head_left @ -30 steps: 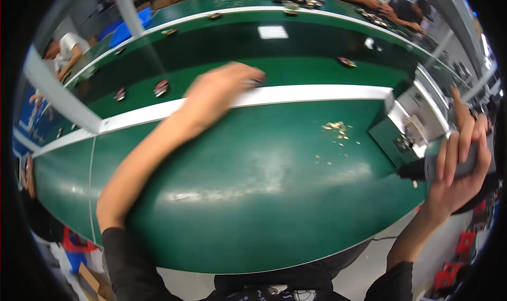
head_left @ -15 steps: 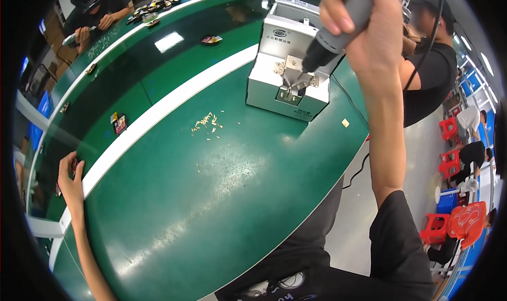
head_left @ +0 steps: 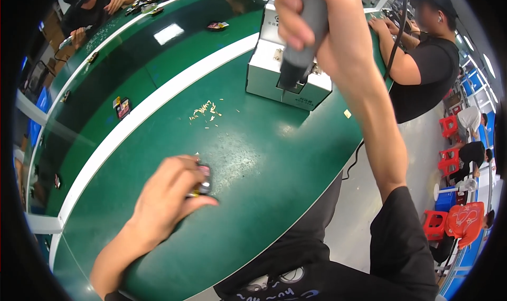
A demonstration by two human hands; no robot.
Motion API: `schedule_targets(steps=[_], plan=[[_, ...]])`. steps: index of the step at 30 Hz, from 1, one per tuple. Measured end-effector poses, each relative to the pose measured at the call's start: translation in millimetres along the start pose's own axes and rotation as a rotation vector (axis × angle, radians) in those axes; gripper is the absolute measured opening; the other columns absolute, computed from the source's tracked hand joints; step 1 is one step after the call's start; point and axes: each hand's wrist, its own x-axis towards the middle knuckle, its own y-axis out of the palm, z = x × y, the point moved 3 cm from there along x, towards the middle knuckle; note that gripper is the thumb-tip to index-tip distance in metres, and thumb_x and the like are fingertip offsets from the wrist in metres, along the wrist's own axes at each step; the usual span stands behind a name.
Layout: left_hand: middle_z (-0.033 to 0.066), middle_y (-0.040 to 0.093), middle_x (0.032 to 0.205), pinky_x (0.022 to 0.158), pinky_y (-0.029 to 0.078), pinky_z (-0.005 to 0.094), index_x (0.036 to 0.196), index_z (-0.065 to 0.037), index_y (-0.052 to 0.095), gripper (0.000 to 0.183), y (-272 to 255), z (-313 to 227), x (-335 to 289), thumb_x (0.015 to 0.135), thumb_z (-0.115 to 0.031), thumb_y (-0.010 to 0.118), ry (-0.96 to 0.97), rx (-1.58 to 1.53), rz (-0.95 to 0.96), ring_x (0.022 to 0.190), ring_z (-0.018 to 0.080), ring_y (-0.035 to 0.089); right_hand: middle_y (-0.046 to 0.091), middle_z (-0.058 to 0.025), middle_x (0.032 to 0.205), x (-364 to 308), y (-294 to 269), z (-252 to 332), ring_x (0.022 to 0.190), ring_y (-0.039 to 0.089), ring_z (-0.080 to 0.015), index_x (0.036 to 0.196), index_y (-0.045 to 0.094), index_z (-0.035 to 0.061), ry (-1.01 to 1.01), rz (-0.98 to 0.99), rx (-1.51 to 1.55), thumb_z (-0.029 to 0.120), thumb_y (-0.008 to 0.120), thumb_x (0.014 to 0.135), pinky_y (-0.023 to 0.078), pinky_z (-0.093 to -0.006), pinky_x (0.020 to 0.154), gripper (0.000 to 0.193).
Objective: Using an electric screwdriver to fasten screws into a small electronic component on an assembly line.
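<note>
My left hand (head_left: 163,198) is over the green table, fingers curled around a small dark part (head_left: 205,178) with pink and yellow on it. Most of that part is hidden under the fingers. High on the right, my right hand (head_left: 340,42) grips a grey electric screwdriver (head_left: 297,66) with a black nose. Its thin bit points down in front of a white box-shaped screw feeder (head_left: 264,79). The tool and hand cover much of the feeder. Small brass-coloured screws (head_left: 207,110) lie scattered on the table beyond my left hand.
A white rail (head_left: 158,87) divides the table from a green conveyor belt (head_left: 185,58). Similar dark parts (head_left: 122,108) lie on the belt. A black cable (head_left: 398,31) hangs by my right arm. One co-worker (head_left: 433,58) sits at right, another (head_left: 92,10) at far left.
My left hand has come from the belt at far left to the table's middle, carrying the small part. My right hand has moved the screwdriver left and nearer, from above the feeder's mechanism.
</note>
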Motion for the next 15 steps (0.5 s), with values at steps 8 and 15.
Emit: schedule_targets(steps=[8,15], plan=[[0.0134,0.069,0.104,0.088,0.061,0.0416,0.102,0.003,0.069,0.028,0.4,10.7,-7.9,0.079,-0.008,0.082,0.209,-0.179,0.034,0.107,0.0353,0.071,0.05,-0.0074,0.081,-65.6,33.8,-19.3,0.04,0.039,-0.0123,0.107,0.052,0.0006,-0.088,0.476,0.246,0.023,0.038,0.107,0.041,-0.0288,0.043,0.026],[0.0168,0.069,0.1,0.085,0.062,0.0409,0.104,0.009,0.069,0.028,2.5,-4.0,-21.4,0.079,-0.004,0.068,0.263,0.24,-0.016,0.099,0.0339,0.072,0.051,-0.0095,0.083,-73.9,47.6,-28.8,0.039,0.043,-0.0191,0.114,0.047,0.0019,-0.082,0.586,0.254,0.026,0.029,0.107,0.045,-0.0363,0.042,0.031]])
